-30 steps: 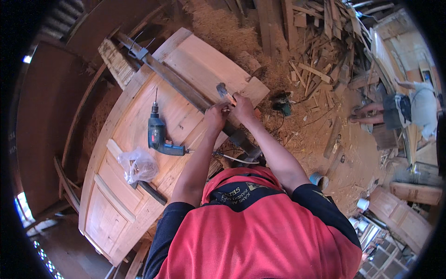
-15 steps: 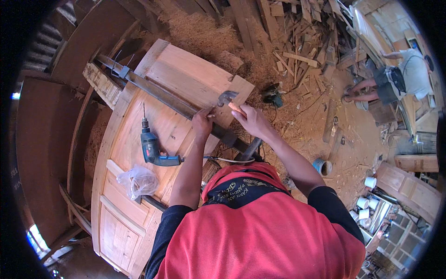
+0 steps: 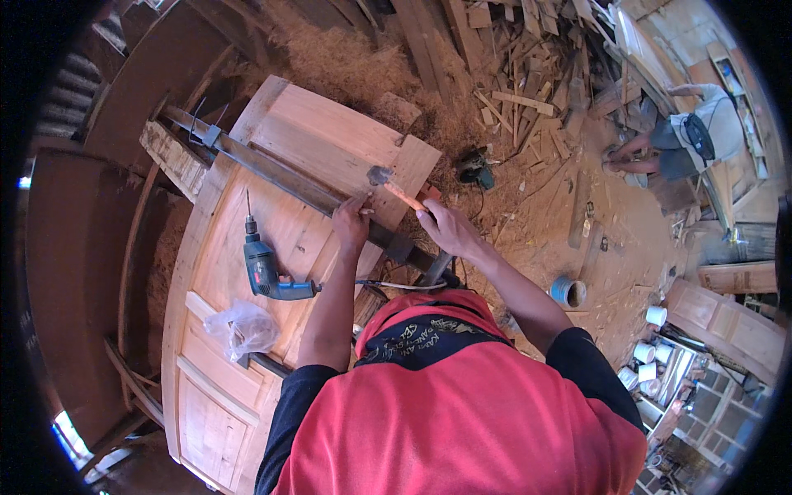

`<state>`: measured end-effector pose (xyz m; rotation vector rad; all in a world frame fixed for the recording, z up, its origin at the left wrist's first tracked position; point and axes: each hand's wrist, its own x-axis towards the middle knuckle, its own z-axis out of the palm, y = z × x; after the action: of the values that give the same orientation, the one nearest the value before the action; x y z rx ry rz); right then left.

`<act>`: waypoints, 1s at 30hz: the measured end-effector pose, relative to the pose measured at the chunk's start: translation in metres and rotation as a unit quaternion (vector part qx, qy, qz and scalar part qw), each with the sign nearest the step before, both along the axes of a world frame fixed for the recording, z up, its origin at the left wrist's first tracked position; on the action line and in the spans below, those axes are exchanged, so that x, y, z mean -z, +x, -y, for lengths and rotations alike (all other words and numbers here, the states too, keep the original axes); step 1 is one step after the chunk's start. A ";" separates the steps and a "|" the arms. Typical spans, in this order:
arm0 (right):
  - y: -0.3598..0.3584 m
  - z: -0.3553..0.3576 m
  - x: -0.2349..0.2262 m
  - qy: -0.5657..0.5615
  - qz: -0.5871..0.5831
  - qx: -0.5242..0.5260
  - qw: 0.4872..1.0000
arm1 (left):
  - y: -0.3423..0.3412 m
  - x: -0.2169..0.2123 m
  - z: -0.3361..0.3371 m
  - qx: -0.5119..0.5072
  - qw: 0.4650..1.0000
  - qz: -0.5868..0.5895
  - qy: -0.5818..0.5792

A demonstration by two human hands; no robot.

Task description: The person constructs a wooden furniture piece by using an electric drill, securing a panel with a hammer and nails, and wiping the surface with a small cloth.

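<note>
My right hand (image 3: 448,227) is closed round the orange handle of a hammer (image 3: 403,196). Its grey head, smeared by motion, is over the wooden door panel (image 3: 322,124). To its left, my left hand (image 3: 351,221) pinches a small pale peg-like piece (image 3: 366,211) at the panel, just beside a long metal bar clamp (image 3: 280,175). The clamp lies across the door, and my left fingers are next to its bar. Left of my left forearm, a blue power drill (image 3: 266,266) rests on the wood with its bit pointing away from me.
A clear plastic bag (image 3: 242,327) lies on the door near the drill. Beyond are sawdust, a scrap wood pile (image 3: 528,91) and a green power tool (image 3: 476,167) on the floor. A can (image 3: 568,291) stands at right. Another person (image 3: 701,132) bends over work at far right.
The hammer has swung over to the left, its head now lower and blurred over the panel. My left hand keeps its pinch by the clamp. The whole view has shifted slightly.
</note>
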<state>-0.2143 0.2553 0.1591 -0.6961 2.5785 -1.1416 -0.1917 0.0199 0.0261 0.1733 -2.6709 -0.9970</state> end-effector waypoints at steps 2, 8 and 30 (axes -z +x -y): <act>0.005 -0.001 0.009 0.013 0.021 -0.020 0.999 | 0.002 0.000 -0.001 0.000 1.000 -0.009 -0.002; 0.013 0.004 0.022 -0.018 -0.064 -0.012 0.998 | 0.003 0.003 -0.002 -0.013 1.000 -0.014 -0.021; -0.013 -0.012 0.029 -0.167 -0.177 -0.008 0.970 | 0.101 -0.006 0.009 -0.238 0.937 0.011 0.254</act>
<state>-0.2275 0.2671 0.1305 -1.0796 2.6766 -1.5961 -0.0909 0.0108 0.0319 0.8889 -2.1558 -1.4730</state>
